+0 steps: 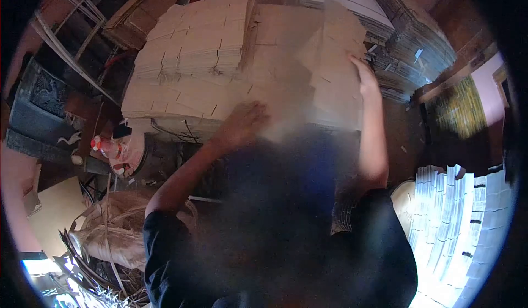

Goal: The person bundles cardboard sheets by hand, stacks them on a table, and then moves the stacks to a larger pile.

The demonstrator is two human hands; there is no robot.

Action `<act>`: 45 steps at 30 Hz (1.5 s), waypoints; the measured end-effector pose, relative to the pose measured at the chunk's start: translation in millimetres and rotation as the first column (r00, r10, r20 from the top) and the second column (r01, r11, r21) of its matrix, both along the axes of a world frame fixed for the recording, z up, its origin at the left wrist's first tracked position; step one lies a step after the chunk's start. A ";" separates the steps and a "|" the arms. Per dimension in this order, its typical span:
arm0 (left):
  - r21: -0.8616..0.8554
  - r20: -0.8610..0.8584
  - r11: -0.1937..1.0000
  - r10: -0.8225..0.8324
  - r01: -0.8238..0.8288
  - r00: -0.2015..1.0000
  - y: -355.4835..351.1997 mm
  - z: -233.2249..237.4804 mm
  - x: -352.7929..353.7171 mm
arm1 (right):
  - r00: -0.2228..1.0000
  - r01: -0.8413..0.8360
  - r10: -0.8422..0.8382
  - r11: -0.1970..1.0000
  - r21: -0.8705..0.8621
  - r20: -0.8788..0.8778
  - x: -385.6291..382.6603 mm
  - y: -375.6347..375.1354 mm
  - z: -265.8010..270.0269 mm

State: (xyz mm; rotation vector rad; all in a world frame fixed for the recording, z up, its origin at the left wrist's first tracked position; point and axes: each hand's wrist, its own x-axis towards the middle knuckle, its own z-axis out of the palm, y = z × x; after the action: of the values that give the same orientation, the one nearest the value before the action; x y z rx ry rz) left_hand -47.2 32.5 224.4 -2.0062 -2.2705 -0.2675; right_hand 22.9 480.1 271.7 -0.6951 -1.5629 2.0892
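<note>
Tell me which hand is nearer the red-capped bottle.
Left. The left hand rests on the cardboard stack, to the right of the bottle. The right hand is farther right, against the tilted cardboard sheets.

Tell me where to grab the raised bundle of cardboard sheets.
Probably by its side edges, one hand from each side: the bundle of cardboard sheets stands tilted up off the stack and is wide. The right hand is at its right edge; the left hand lies flat on the stack.
</note>
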 end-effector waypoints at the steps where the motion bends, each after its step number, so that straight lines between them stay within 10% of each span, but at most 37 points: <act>1: -0.005 0.000 1.000 -0.003 0.003 1.000 4.1 0.7 2.7 | 0.997 -0.013 0.010 0.999 -0.049 -0.071 17.1 -2.4 4.5; 5: 0.330 -0.018 0.941 0.087 -0.076 0.996 31.1 30.9 12.0 | 0.984 -0.148 0.131 0.978 -0.148 -0.119 102.4 -15.9 15.6; 13: 0.650 0.094 0.731 0.193 -0.207 0.977 103.6 173.2 88.5 | 0.898 0.423 -0.360 0.865 0.271 -0.253 180.0 -104.9 40.8; 15: 0.793 0.366 0.512 0.032 -0.330 0.930 141.1 195.1 96.5 | 0.868 0.480 -0.384 0.811 0.334 -0.314 176.7 -120.2 42.2; 18: 0.774 0.517 0.514 -0.176 -0.369 0.838 195.5 212.5 132.1 | 0.812 0.573 -0.455 0.742 0.347 -0.366 172.5 -147.8 40.5; 20: 0.744 0.549 0.607 -0.318 -0.279 0.773 235.5 207.5 162.1 | 0.595 0.692 -0.312 0.667 0.276 -0.740 154.9 -177.8 55.4; 21: 0.645 0.419 0.744 -0.154 -0.174 0.895 236.0 210.9 179.4 | 0.603 0.686 -0.300 0.668 0.288 -0.740 157.4 -170.9 51.6; 26: 0.325 0.736 0.936 -0.341 0.136 0.585 269.4 227.4 161.5 | 0.747 0.628 -0.392 0.682 0.375 -0.537 166.5 -142.5 33.0; 28: 0.306 0.818 0.939 -0.343 0.156 0.461 274.2 226.6 128.0 | 0.732 0.607 -0.486 0.783 0.133 -0.478 176.0 -124.3 12.4; 29: 0.646 0.587 0.760 -0.558 0.077 0.586 292.2 197.6 108.6 | 0.716 0.672 -0.592 0.728 0.135 -0.370 180.6 -123.3 -1.2; 30: 0.315 0.682 0.942 -0.141 -0.115 0.718 264.7 226.6 97.2 | 0.707 0.679 -0.597 0.723 0.128 -0.380 188.5 -117.0 -8.3; 32: 0.620 0.230 0.782 -0.103 -0.064 0.968 272.6 188.4 38.8 | 0.853 0.496 -0.481 0.868 0.028 -0.203 205.7 -100.7 -17.8; 33: 0.301 0.215 0.941 0.091 -0.155 0.972 248.6 229.5 40.9 | 0.820 0.555 -0.569 0.818 -0.150 -0.069 204.8 -115.4 3.4; 34: 0.470 0.556 0.828 -0.009 -0.305 0.831 288.6 140.5 -43.9 | 0.838 0.513 -0.537 0.837 -0.192 -0.101 210.2 -112.7 -15.1; 39: 0.137 0.337 0.854 0.437 -0.503 0.834 322.3 37.6 -221.6 | 0.874 0.414 -0.479 0.819 -0.398 -0.077 217.0 -151.7 -58.8; 41: 0.126 0.213 0.896 0.396 -0.427 0.893 343.5 -2.8 -280.2 | 0.882 0.232 -0.450 0.672 -0.703 -0.139 202.1 -170.4 -84.2; 45: -0.049 0.051 0.898 0.439 -0.437 0.897 397.8 4.3 -305.9 | 0.917 0.266 -0.397 0.686 -0.677 -0.042 169.5 -204.1 -82.9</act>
State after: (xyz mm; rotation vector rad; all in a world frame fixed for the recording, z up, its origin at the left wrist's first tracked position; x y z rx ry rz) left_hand -353.1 430.3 228.7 -1.4520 -2.6975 -0.2483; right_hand 192.3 276.0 188.8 -0.8995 -0.4878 2.3137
